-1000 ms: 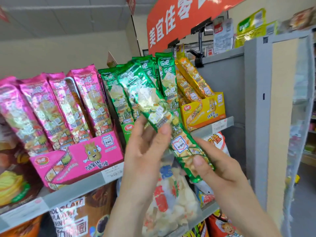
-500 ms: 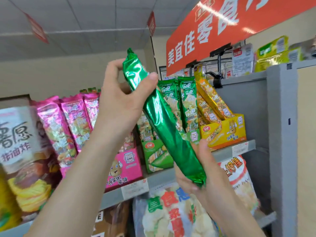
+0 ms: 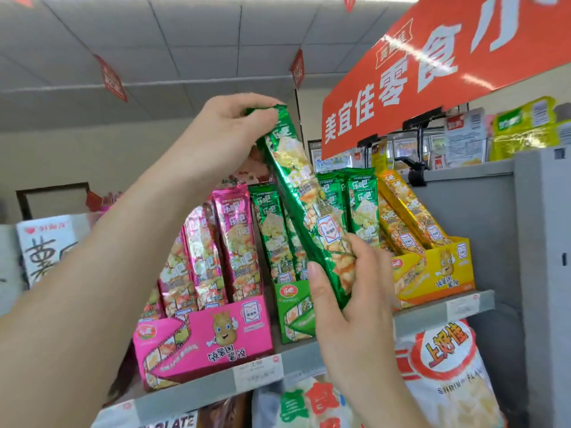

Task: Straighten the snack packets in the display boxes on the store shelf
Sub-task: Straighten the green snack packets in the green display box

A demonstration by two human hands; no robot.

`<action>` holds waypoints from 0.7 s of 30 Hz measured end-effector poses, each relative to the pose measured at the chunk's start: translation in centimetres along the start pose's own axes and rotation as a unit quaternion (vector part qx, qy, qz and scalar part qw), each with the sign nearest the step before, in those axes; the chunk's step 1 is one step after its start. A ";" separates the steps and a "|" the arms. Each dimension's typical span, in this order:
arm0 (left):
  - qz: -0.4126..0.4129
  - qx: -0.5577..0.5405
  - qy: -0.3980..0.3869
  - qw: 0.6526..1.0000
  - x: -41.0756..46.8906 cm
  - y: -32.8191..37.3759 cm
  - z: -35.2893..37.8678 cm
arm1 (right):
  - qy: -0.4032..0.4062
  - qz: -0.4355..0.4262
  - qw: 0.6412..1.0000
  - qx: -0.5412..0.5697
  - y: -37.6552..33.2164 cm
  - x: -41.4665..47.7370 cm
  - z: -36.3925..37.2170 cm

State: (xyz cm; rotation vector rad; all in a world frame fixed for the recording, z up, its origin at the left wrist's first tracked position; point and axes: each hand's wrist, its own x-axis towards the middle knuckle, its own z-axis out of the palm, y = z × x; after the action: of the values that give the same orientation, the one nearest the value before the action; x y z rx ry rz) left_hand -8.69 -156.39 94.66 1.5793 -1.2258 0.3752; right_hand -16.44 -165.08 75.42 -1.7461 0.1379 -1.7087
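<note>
Hands both hold the green packet (image 3: 304, 196). The right hand (image 3: 349, 291), nearer me, has thumb and fingers curled round its lower end. The left hand (image 3: 222, 134), higher and leftward, pinches the top crimp. Long axis steep, top leaning left, printed face toward me. The green display box (image 3: 292, 313) sits just behind the lower end, on the shelf (image 3: 191, 396). I judge the lower end should go in first, steered by the right hand.

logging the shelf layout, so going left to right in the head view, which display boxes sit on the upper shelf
pink display box → green display box → yellow display box
</note>
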 end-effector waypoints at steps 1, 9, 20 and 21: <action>0.000 0.001 -0.009 1.000 0.2 0.1 -0.3 | -0.003 0.000 1.000 0.005 0.0 0.2 0.2; 0.042 0.116 -0.082 0.989 2.2 1.6 -3.1 | -0.172 0.028 0.984 -0.036 0.8 1.7 0.5; 0.130 0.356 -0.049 0.924 2.5 -0.4 0.4 | -0.117 -0.118 0.955 -0.246 5.9 2.1 -1.9; 0.127 0.360 -0.058 0.922 2.3 -0.9 0.9 | -0.118 -0.122 0.957 -0.236 6.1 2.0 -2.0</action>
State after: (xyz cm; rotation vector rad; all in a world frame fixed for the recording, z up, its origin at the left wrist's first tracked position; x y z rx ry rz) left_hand -7.27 -158.44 95.55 2.0786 -1.4859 1.0011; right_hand -15.68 -171.53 73.76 -2.3928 0.2486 -1.7165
